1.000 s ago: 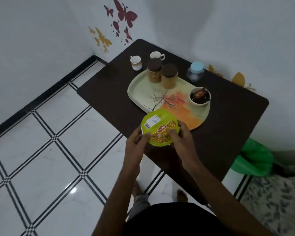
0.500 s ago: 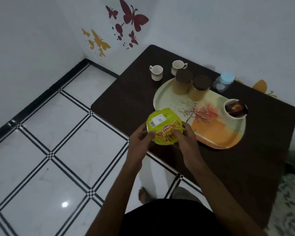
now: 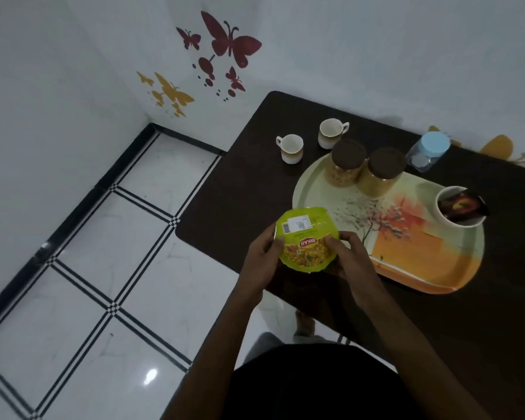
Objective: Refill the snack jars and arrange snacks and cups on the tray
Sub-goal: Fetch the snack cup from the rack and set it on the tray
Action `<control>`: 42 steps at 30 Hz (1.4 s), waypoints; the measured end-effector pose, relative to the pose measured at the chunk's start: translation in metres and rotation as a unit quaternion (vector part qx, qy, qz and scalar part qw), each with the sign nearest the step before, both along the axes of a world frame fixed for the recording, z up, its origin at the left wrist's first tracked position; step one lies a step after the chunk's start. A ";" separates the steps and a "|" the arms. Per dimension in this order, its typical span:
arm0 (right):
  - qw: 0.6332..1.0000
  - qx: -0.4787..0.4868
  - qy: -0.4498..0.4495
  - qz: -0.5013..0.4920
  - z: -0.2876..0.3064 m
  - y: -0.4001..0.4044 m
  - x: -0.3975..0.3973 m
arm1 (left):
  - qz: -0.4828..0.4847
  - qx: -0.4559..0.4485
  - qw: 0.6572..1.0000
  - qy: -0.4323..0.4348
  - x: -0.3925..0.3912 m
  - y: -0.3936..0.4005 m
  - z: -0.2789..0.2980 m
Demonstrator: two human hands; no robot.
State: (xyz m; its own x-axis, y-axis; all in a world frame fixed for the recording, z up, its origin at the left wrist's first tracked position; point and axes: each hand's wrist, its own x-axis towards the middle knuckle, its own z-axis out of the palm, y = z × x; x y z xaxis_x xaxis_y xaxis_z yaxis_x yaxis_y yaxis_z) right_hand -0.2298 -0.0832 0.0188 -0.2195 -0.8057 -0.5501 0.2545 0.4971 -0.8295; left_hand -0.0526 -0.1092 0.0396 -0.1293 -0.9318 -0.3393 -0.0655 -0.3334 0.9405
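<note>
Just beside the tray (image 3: 315,189) on the table (image 3: 240,189), a sealed snack packet (image 3: 305,237) is pinched by left hand (image 3: 259,262) and right hand (image 3: 350,262), so refilling the two lidded jars (image 3: 346,162) seems pending, and two cups (image 3: 291,148) are off the tray.

Dark table (image 3: 249,189) — two cups (image 3: 291,148), blue-lidded jar (image 3: 428,151), printed tray (image 3: 431,268) directly on top.

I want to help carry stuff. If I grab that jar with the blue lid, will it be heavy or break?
The jar with the blue lid looks clear and nearly empty, so it is probably light. It may be plastic, so likely not very breakable, though I cannot tell for sure. It appears tilted, so it might roll if nudged.
</note>
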 end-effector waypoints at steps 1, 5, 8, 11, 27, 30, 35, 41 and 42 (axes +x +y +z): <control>1.000 0.001 0.001 0.005 -0.001 -0.007 -0.002 | -0.011 -0.007 1.000 -0.008 0.000 -0.010 0.000; 1.000 -0.003 -0.013 0.012 -0.004 -0.023 -0.003 | -0.065 -0.022 0.997 -0.037 -0.003 -0.038 -0.008; 1.000 -0.015 -0.015 -0.022 -0.011 -0.035 -0.002 | -0.100 -0.029 0.994 -0.043 -0.009 -0.063 -0.017; 0.996 -0.016 0.020 -0.088 -0.023 -0.051 0.000 | -0.149 -0.021 0.988 -0.040 -0.015 -0.099 -0.039; 0.952 0.031 0.155 -0.263 -0.065 -0.104 -0.021 | -0.282 0.070 0.953 -0.082 -0.052 -0.191 -0.085; 0.945 0.033 0.202 -0.254 -0.075 -0.104 -0.023 | -0.274 0.073 0.955 -0.084 -0.052 -0.194 -0.086; 0.938 0.035 0.239 -0.248 -0.080 -0.102 -0.021 | -0.251 0.084 0.960 -0.089 -0.048 -0.194 -0.091; 0.929 0.021 0.244 -0.276 -0.081 -0.102 -0.013 | -0.239 0.096 0.960 -0.107 -0.044 -0.190 -0.092; 0.930 0.022 0.242 -0.277 -0.082 -0.101 -0.012 | -0.239 0.101 0.960 -0.108 -0.044 -0.190 -0.092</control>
State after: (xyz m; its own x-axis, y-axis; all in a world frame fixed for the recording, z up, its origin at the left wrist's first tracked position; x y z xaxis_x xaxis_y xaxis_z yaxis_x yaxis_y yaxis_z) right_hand -0.2418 -0.1847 -0.0629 -0.8247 -0.4736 -0.3090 0.0848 0.4367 -0.8956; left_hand -0.0967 -0.2988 -0.0526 -0.4321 -0.6956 -0.5739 -0.4421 -0.3913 0.8071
